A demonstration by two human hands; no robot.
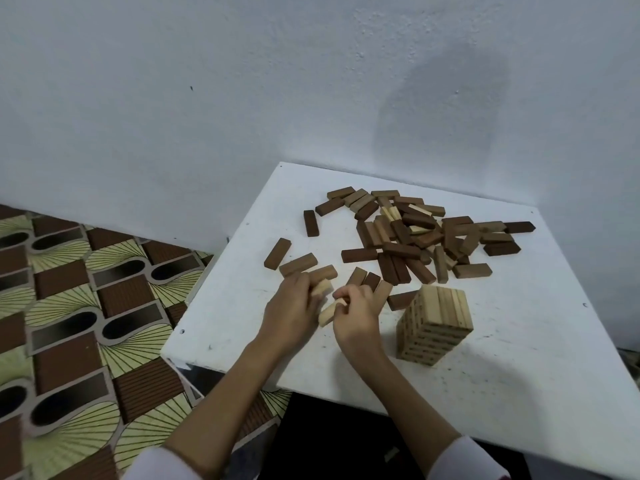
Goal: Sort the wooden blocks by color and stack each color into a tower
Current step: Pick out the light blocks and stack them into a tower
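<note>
One pale tower (434, 325) stands at four o'clock on the desk (519, 358). Both hands' fingers (341, 299) hold pale blocks (327, 313); the brown pile (415, 233) at twelve o'clock remains unsorted.

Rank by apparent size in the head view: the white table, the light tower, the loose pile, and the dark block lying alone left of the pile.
1. Table
2. Pile
3. Tower, though it is nearer the camera, so its margin is unsure
4. Dark block
</note>
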